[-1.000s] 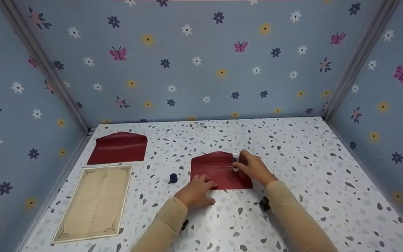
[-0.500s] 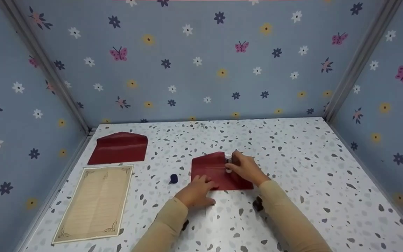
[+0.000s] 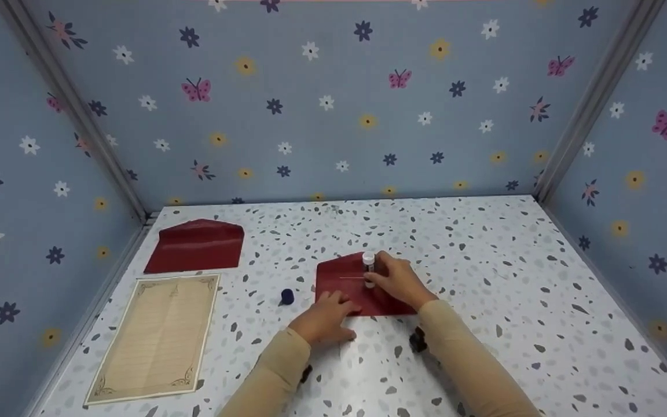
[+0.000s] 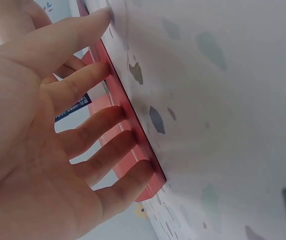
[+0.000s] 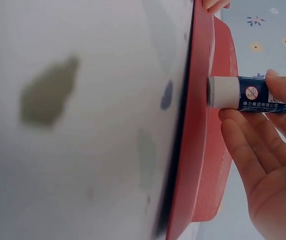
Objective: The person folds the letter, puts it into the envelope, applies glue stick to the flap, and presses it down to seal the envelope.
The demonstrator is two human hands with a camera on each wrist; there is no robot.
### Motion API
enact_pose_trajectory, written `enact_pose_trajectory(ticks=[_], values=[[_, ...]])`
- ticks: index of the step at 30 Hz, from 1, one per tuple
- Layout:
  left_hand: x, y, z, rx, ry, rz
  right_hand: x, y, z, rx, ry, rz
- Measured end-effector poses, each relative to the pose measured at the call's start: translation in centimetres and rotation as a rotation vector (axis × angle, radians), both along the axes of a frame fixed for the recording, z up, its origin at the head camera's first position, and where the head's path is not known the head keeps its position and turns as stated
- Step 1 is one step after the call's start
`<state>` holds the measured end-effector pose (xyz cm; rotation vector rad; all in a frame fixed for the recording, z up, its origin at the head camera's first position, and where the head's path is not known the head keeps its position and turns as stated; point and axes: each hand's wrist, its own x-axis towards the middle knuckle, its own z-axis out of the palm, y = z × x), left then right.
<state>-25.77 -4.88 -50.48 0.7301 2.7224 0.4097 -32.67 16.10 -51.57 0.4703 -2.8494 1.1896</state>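
Note:
A red envelope (image 3: 336,280) lies on the table with its pointed flap spread toward the back. My right hand (image 3: 401,284) pinches a glue stick (image 3: 369,262) between thumb and fingers. It stands upright, its white end (image 5: 223,93) right at the envelope's surface in the right wrist view. My left hand (image 3: 323,320) rests its spread fingertips on the envelope's front left part, the thumb off its near edge. A dark blue cap (image 3: 287,296) sits on the table left of the envelope.
Another red envelope (image 3: 197,252) with a raised flap lies at the back left. In front of it is a beige sheet of paper (image 3: 157,339) with ornamental corners. Flowered blue walls (image 3: 333,104) enclose the speckled table (image 3: 519,301) at the back and sides.
My right hand has slid the glue stick leftward across the envelope, from near its right side to about its middle. The left hand has stayed in place.

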Motion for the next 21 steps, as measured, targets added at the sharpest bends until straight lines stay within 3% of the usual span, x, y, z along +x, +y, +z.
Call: enact_pose_trajectory(ticks=[10, 15, 21], values=[[0.1, 0.0, -0.2, -0.005, 0.011, -0.006, -0.1, -1.3, -0.1, 0.034, 0.019, 0.006], [0.1, 0.0, -0.1, -0.008, 0.043, -0.031, -0.3, -1.7, -0.2, 0.024, 0.046, 0.027], [0.3, 0.1, -0.1, -0.015, 0.028, -0.020, -0.3, -2.4, -0.3, 0.002, 0.033, 0.059]])
